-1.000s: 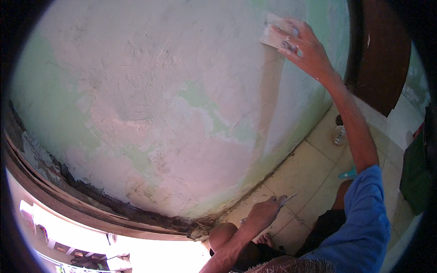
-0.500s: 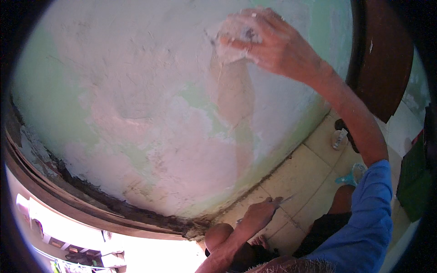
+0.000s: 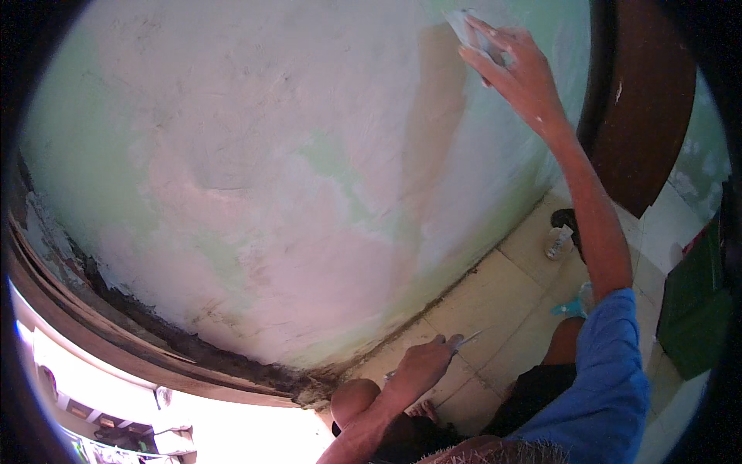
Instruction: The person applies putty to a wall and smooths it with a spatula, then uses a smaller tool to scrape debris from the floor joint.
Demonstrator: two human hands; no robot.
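High on the wall [image 3: 294, 178], my right hand [image 3: 522, 73] grips a flat, whitish putty spreader [image 3: 462, 29] against the surface. White paste smears its fingers. Patches of pinkish-white putty cover the pale green paint, and the arm's shadow falls below the hand. Lower down, over the tiled floor and close to my bent knee [image 3: 357, 398], my left hand [image 3: 421, 373] is closed around a putty knife [image 3: 469, 339]. Only its thin blade and a bit of its other end show; the fingers hide the rest.
A dark brown door frame [image 3: 645, 100] bounds the wall on the right. On the tiles [image 3: 495, 298] stand a small whitish cup [image 3: 558, 243] and a turquoise item [image 3: 570, 307]. A dark green box [image 3: 699, 305] sits at far right. Wooden trim [image 3: 147, 363] edges a bright opening at lower left.
My right hand has moved right along the wall with the spreader, now seen more edge-on. The left hand keeps its grip on the putty knife; the whole view has shifted slightly.
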